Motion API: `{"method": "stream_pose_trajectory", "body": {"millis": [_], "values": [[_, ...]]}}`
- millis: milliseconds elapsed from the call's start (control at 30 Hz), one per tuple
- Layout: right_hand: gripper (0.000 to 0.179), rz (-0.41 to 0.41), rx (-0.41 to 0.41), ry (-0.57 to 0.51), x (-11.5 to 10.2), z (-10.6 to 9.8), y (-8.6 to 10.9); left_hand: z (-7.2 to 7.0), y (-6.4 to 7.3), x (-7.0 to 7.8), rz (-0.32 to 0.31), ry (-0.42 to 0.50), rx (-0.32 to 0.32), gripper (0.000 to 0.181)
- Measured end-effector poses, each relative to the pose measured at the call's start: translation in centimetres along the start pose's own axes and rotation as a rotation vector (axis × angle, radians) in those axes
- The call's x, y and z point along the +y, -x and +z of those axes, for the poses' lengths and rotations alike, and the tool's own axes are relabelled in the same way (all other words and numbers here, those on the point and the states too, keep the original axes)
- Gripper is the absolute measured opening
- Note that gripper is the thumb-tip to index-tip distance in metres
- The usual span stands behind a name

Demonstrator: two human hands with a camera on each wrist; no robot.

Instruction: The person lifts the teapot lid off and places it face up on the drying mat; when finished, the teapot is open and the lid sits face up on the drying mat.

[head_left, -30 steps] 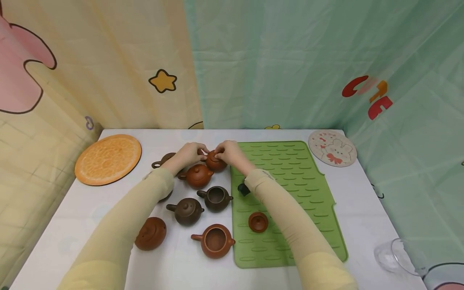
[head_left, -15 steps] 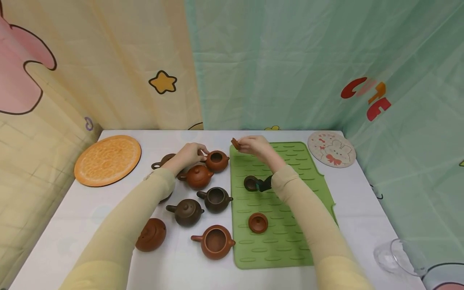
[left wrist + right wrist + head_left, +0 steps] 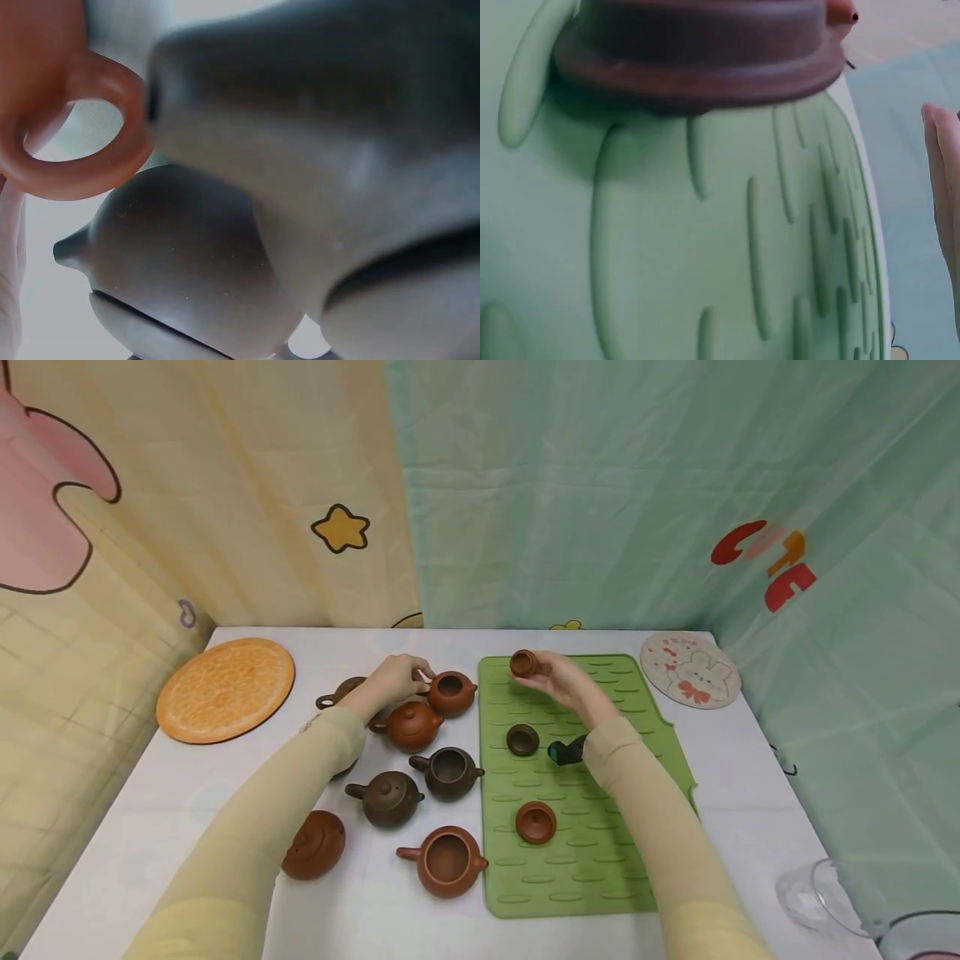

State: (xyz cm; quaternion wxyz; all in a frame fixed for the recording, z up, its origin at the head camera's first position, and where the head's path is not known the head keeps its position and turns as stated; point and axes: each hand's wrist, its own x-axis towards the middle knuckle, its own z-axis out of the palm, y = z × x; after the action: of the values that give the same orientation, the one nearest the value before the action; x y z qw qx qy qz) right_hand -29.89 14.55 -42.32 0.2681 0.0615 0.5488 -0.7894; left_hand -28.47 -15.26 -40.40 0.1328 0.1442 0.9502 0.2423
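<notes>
My left hand (image 3: 396,681) pinches the handle of a lidless reddish-brown teapot (image 3: 452,703) at the back of the group. Above the green mat's far left corner, my right hand (image 3: 562,678) holds a small reddish-brown teapot lid (image 3: 522,663), tilted with its hollow underside showing. A dark brown lid (image 3: 522,740) and another reddish lid (image 3: 536,823) lie on the green mat (image 3: 600,860). In the left wrist view, dark teapots (image 3: 187,255) crowd around an orange-brown handle (image 3: 82,176). Right-hand fingers (image 3: 949,180) show at the right wrist view's edge, apart from the dark lid (image 3: 697,82).
Near my left hand stand a lidded orange-brown teapot (image 3: 411,727), an uncovered dark teapot (image 3: 431,785) and a lidded dark one (image 3: 388,802). A lidless reddish teapot (image 3: 442,887) is in front. Round mats (image 3: 225,691) (image 3: 686,668) flank the back; a clear cup (image 3: 802,893) is at right.
The right hand has lifted the lid off the back teapot and carried it right, over the green mat, turning its underside into view. The left hand stays at the teapot's handle.
</notes>
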Motion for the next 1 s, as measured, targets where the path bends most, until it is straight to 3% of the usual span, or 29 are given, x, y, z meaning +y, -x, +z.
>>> {"method": "stream_pose_trajectory", "body": {"millis": [67, 133, 333, 500, 700, 1000], "values": [[0.049, 0.014, 0.029, -0.038, 0.3, -0.3, -0.3, 0.0, 0.0, 0.0, 0.006, 0.003, 0.004, 0.021], [0.049, 0.014, 0.047, -0.01, 0.5, -0.4, -0.5, 0.0, 0.0, 0.1, 0.009, 0.007, 0.005, 0.021], [0.049, -0.01, 0.093, 0.307, 1.0, -0.2, -0.6, 0.1, 0.0, 0.2, 0.004, 0.014, 0.005, 0.021], [0.049, -0.019, 0.207, 0.5, 1.4, 0.2, -0.7, 0.1, 0.1, 0.1, -0.013, 0.017, -0.002, 0.021], [0.043, -0.044, 0.331, 0.541, 1.9, 0.8, -1.2, 0.1, 0.1, 0.0, -0.029, 0.014, -0.013, 0.021], [0.039, -0.043, 0.367, 0.581, 2.5, 0.8, -1.5, 0.1, 0.1, 0.0, -0.036, 0.029, -0.015, 0.022]]}}
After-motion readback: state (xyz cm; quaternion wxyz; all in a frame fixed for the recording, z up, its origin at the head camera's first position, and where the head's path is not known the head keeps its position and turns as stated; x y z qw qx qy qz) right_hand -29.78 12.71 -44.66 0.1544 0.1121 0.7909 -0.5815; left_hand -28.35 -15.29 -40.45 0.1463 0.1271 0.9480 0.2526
